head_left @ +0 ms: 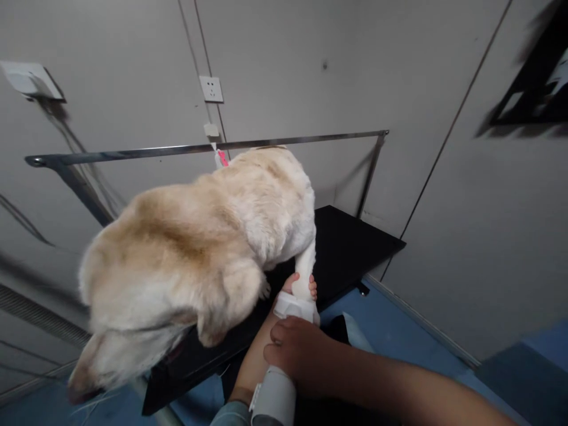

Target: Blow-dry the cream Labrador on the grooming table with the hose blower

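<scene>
A cream and tan dog (231, 219) stands on a black-topped table, its head lowered at the left. My left hand (312, 287) is wrapped round the dog's pale leg (306, 266), thumb on one side and fingertips on the other. Closed and seen from the back, my right hand (302, 352) grips a grey-white cylindrical handheld device (274, 396). Just beyond its knuckles, a whitish piece (293, 306) sits against the paw, below my left fingers. Whether that piece joins the device is hidden behind my right hand.
A metal rail (155, 152) runs along the far side of the black tabletop (350, 242). Behind it are a grey wall with an outlet (211, 89) and a plugged-in adapter (32, 81) with cables. A ribbed hose (39, 313) lies at the left, above the blue floor (399, 319).
</scene>
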`<action>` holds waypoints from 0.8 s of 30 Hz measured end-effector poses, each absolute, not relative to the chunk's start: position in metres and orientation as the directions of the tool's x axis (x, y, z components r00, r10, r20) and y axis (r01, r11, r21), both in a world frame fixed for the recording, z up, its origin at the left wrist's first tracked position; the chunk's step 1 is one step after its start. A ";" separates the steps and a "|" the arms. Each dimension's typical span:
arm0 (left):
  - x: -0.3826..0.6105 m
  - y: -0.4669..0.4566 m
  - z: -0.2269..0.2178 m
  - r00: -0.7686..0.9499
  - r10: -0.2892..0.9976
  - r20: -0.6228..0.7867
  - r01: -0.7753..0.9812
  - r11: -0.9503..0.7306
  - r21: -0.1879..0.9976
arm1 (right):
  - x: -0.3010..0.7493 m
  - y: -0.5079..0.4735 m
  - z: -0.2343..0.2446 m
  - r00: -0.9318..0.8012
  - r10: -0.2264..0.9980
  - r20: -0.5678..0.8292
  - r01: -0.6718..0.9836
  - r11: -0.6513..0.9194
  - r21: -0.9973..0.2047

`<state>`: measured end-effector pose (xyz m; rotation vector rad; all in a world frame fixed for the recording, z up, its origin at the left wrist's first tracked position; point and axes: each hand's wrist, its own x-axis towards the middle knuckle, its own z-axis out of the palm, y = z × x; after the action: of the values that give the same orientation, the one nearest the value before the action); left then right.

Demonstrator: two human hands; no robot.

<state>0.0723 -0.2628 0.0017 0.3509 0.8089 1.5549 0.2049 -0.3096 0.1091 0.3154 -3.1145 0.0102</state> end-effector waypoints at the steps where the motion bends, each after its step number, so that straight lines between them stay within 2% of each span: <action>1: 0.067 -0.260 0.008 -0.128 0.966 -0.223 -0.767 0.046 0.640 | 0.210 -0.313 0.110 -0.979 -0.199 0.034 -0.199 0.980 -0.008; 4: 0.060 -0.255 0.023 -0.021 0.972 -0.232 -0.785 0.128 0.606 | 0.226 -0.320 0.108 -0.976 -0.194 0.100 -0.198 0.980 -0.031; 7: 0.058 -0.260 0.036 -0.021 0.976 -0.216 -0.782 0.118 0.612 | 0.243 -0.325 0.106 -0.961 -0.183 0.207 -0.198 0.979 -0.053; 11: 0.052 -0.277 0.047 -0.077 0.980 -0.186 -0.783 0.056 0.620 | 0.261 -0.332 0.096 -0.854 -0.194 0.483 -0.257 0.964 -0.067; 13: 0.048 -0.285 0.044 -0.095 0.976 -0.194 -0.775 0.049 0.629 | 0.264 -0.336 0.077 -0.762 -0.147 0.630 -0.266 0.959 -0.098; 16: 0.043 -0.289 0.029 -0.113 0.974 -0.199 -0.778 0.038 0.627 | 0.260 -0.339 0.031 -0.591 -0.042 0.806 -0.296 0.941 -0.167; 18: 0.039 -0.288 0.014 -0.111 0.979 -0.174 -0.786 0.021 0.618 | 0.256 -0.339 -0.002 -0.509 0.053 0.859 -0.314 0.918 -0.243; 22: 0.031 -0.284 0.001 -0.096 0.989 -0.110 -0.776 -0.005 0.630 | 0.256 -0.335 -0.041 -0.349 0.369 0.862 -0.292 0.831 -0.474; 24: 0.030 -0.282 0.005 -0.096 0.990 -0.101 -0.778 -0.011 0.628 | 0.262 -0.335 -0.046 -0.243 0.476 0.845 -0.314 0.786 -0.533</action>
<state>0.0301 -0.2819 0.0047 0.4316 0.6370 1.5598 0.2618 -0.3350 -0.0457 -0.1295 -1.6595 0.7434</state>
